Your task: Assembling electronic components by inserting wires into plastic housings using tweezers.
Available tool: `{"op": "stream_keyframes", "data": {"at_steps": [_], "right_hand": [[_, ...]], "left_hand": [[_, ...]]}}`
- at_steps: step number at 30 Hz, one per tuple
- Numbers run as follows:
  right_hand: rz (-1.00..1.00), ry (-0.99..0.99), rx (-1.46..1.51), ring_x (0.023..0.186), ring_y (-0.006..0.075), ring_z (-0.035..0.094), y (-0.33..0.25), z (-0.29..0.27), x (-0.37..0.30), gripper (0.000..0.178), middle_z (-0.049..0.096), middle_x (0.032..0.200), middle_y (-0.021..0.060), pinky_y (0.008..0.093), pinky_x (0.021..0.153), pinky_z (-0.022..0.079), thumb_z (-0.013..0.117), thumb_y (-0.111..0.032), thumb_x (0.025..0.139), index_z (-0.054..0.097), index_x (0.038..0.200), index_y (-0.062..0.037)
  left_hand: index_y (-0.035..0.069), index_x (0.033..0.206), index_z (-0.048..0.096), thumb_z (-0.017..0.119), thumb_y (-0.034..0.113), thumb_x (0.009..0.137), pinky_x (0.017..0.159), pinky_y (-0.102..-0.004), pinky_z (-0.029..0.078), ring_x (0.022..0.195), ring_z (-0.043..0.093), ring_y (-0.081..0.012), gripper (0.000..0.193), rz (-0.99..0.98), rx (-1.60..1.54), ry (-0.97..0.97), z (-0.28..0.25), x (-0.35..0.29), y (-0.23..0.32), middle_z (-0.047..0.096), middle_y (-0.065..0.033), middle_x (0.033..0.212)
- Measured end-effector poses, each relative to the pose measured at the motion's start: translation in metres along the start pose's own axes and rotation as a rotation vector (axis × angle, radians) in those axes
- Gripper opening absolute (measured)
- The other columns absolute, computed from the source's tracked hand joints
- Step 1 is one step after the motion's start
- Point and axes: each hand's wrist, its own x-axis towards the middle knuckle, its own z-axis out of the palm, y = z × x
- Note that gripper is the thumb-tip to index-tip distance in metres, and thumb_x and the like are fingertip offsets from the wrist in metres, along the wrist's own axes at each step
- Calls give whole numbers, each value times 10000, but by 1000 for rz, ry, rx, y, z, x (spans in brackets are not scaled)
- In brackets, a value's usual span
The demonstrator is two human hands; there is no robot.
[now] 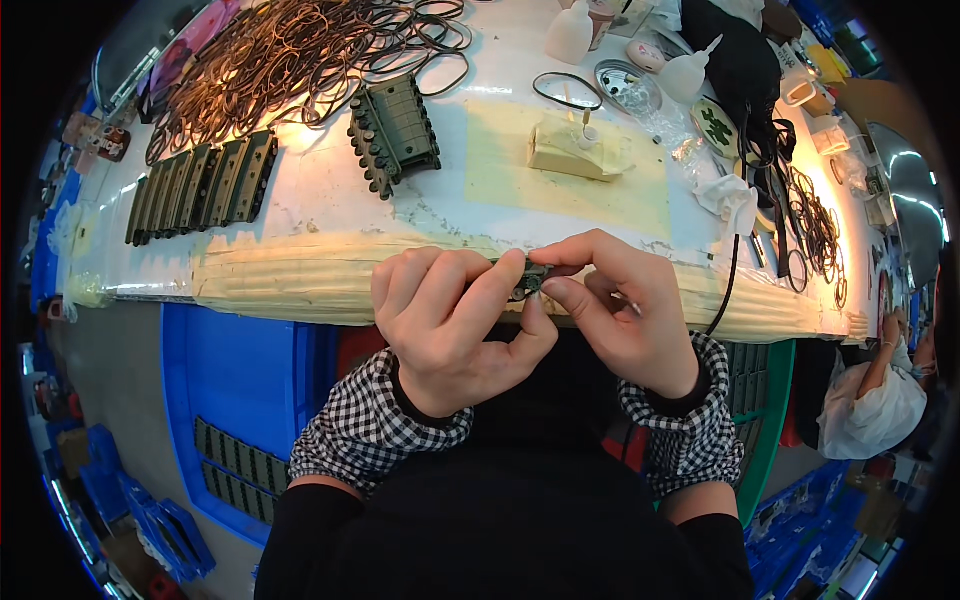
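Note:
Over the table's front edge, a small dark green part with round wheel-like knobs [527, 283] is pinched between my two hands. My left hand [445, 325] grips it from the left with thumb and fingers. From the other side, the thumb and forefinger of my right hand [635, 305] close on its right end. My fingers hide much of the part, so its full shape cannot be made out. Beyond the hands stands a stack of dark green wheeled pieces [395, 130]. A row of similar long green pieces [205, 188] lies farther left.
Brown rubber bands [290, 60] heap at the back left. A tape-covered block [580, 148] sits on yellow paper. White squeeze bottles [690, 70] and a round metal dish [628, 88] stand back right. Below are a blue tray [230, 370] and a green tray [778, 400], both holding green pieces.

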Motion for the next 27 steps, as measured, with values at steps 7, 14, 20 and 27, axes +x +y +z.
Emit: {"op": "stream_keyframes", "data": {"at_steps": [7,14,20,27], "right_hand": [[225,-126,216,558,20,433,-1,-11,7,139,663,833,43,188,497,346,630,-21,871,649,1003,18],[-49,328,-45,665,135,555,-7,-5,-9,838,619,794,82,254,605,435,109,-603,941,662,927,28],[-120,368,-104,674,205,612,-1,2,-29,529,632,746,94,293,589,468,477,-473,926,684,943,13],[-224,389,-221,711,239,649,3,26,-27,249,672,824,133,299,630,520,738,-33,782,671,1015,25]], "left_hand": [[84,916,693,701,127,567,693,-330,398,712,522,-209,351,18,20,-7,2,-6,-2,585,-17,743],[77,886,682,695,143,590,689,-332,396,697,533,-216,303,-24,125,-34,5,-5,-13,584,-29,734],[71,857,678,697,163,600,679,-335,397,683,544,-214,274,-11,132,-48,8,-3,-13,584,-31,724],[66,838,672,699,171,595,674,-333,399,666,548,-215,266,-22,133,-40,10,-1,-15,584,-35,709]]}}
